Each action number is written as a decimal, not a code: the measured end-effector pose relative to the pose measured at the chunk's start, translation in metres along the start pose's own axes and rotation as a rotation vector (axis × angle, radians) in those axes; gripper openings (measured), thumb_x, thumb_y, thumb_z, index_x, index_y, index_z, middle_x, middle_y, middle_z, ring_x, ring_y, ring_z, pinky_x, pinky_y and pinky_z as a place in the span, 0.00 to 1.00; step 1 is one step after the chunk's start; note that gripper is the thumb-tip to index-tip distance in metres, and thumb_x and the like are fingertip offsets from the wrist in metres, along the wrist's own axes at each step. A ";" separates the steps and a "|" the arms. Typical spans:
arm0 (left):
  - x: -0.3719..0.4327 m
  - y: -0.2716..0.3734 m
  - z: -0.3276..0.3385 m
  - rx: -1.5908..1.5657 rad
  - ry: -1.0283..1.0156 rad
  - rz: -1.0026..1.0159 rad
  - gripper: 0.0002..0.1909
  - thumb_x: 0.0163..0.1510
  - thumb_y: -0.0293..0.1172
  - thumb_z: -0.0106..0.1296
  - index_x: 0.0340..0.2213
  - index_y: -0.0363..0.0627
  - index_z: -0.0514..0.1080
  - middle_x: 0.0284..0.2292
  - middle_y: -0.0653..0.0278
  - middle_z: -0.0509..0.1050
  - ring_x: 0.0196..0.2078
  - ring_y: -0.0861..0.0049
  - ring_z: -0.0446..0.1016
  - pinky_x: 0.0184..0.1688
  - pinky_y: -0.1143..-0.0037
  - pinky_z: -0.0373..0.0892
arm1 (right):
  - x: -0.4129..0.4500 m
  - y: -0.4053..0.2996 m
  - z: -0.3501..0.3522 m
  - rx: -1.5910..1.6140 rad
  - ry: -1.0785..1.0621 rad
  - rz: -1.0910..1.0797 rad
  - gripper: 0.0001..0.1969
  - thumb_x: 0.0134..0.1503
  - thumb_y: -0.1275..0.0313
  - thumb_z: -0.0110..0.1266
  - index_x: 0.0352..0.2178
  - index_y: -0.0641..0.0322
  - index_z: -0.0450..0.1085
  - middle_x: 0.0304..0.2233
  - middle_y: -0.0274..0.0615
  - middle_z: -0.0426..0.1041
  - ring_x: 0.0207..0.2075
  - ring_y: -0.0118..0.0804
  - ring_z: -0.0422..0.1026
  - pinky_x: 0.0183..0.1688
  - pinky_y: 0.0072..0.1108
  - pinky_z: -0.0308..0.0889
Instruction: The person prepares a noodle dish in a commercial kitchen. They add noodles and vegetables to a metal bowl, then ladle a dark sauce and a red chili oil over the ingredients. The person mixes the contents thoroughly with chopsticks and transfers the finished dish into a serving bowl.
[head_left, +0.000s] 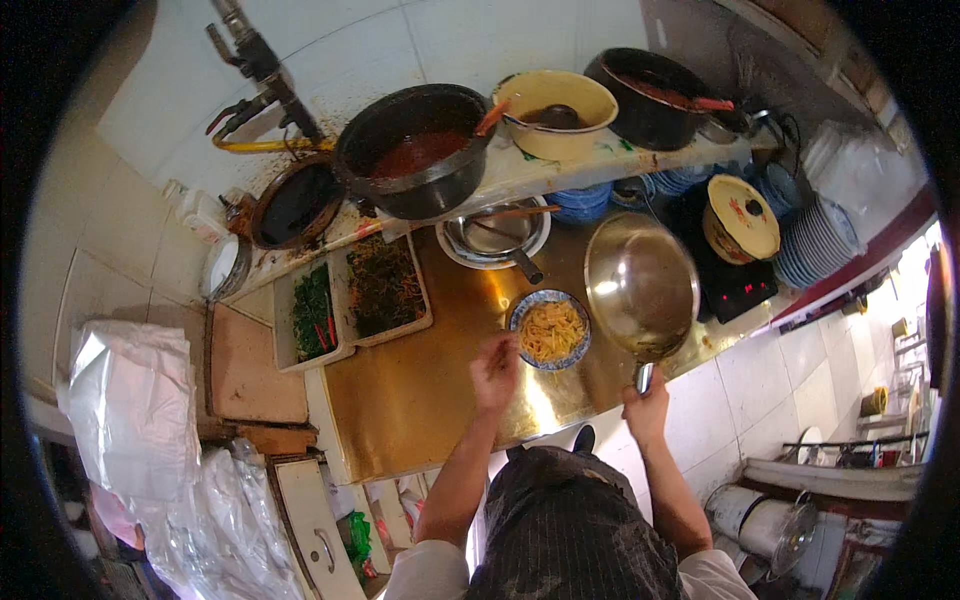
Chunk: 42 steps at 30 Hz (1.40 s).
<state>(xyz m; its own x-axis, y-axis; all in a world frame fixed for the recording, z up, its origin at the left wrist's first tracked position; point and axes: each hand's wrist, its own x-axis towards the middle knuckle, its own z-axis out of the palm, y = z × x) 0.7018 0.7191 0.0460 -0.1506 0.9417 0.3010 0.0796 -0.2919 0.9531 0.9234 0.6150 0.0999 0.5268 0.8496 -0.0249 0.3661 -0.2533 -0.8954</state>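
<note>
My right hand (646, 405) grips the short handle of a large stainless steel pan (637, 277). The pan is tilted, its shiny inside facing me, with a little dark residue by the lower rim. Left of it, a blue-patterned bowl (515, 324) stands on the metal worktop. Noodle-like yellowish strips (551, 334) fill this bowl. My left hand (496, 375) is at the bowl's left rim with fingers bent; whether it touches the rim or holds something is unclear.
Behind the bowl sits an enamel basin (445, 244) with a handled metal vessel. Left are trays of greens (311, 311) and shredded food (382, 285). Dark pots (420, 187) line the shelf. A lidded yellow pot (739, 217) stands on a lit induction cooker (739, 296), beside stacked plates (817, 244).
</note>
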 end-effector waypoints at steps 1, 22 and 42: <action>-0.002 0.006 -0.010 -0.109 0.042 -0.011 0.04 0.51 0.21 0.47 0.32 0.36 0.69 0.23 0.66 0.70 0.24 0.83 0.68 0.28 0.81 0.66 | 0.000 -0.003 -0.010 0.016 0.001 0.100 0.16 0.42 0.81 0.45 0.37 0.69 0.62 0.19 0.45 0.67 0.17 0.35 0.68 0.20 0.24 0.65; -0.047 0.100 -0.102 0.519 -0.183 0.081 0.06 0.47 0.17 0.50 0.30 0.37 0.68 0.31 0.54 0.70 0.26 0.68 0.72 0.26 0.76 0.68 | -0.050 0.041 0.130 0.514 -1.271 0.610 0.16 0.51 0.75 0.50 0.43 0.68 0.61 0.20 0.39 0.66 0.17 0.28 0.66 0.18 0.19 0.63; -0.044 0.084 0.004 0.671 -0.430 0.170 0.15 0.44 0.23 0.47 0.37 0.41 0.65 0.41 0.52 0.66 0.38 0.54 0.67 0.40 0.65 0.64 | -0.001 0.051 0.152 -0.664 -0.718 -1.084 0.21 0.44 0.69 0.54 0.42 0.61 0.67 0.39 0.46 0.69 0.38 0.41 0.70 0.42 0.28 0.66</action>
<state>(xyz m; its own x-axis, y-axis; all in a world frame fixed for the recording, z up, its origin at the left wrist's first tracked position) 0.7187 0.6535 0.1121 0.2976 0.9153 0.2716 0.6611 -0.4028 0.6331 0.8255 0.6714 -0.0132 -0.6475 0.7519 0.1243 0.7103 0.6545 -0.2591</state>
